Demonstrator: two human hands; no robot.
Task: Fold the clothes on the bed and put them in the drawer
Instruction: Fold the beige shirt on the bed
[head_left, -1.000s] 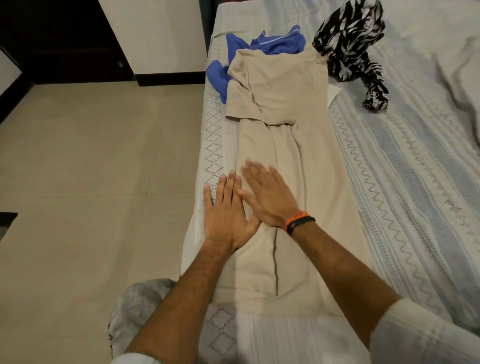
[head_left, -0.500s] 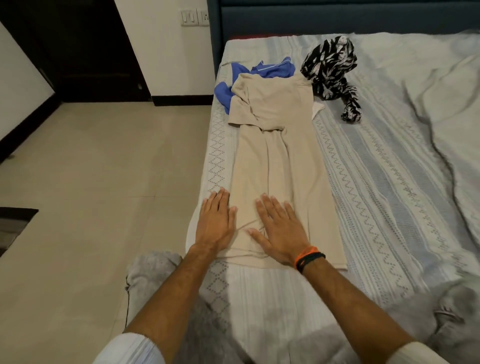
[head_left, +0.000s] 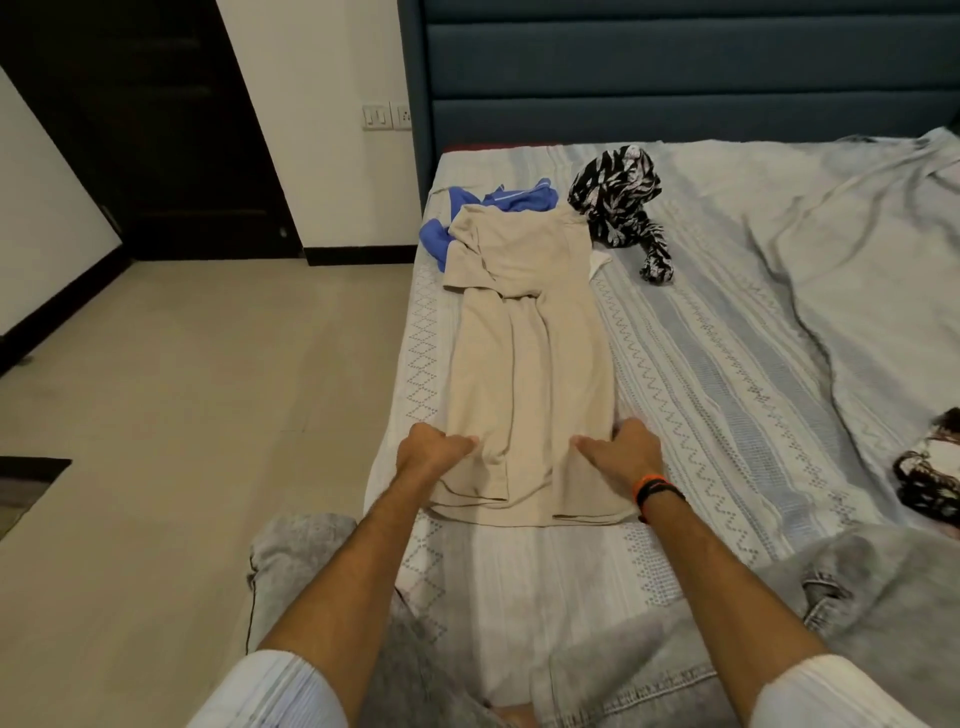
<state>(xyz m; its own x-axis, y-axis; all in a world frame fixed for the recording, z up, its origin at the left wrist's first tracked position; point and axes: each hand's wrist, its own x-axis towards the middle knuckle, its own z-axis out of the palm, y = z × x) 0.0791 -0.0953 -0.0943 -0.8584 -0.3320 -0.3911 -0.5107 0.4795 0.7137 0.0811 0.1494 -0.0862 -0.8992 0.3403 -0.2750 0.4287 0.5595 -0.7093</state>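
Head view: I am pinching the shirt's hem corners with my left hand and right hand, readying a lengthwise fold on the bed.

I see a dark blue padded headboard at the far end of the room. Left of it stands a white wall bearing a switch plate, then a dark doorway. Below those, beige floor tiles spread out under even indoor light.
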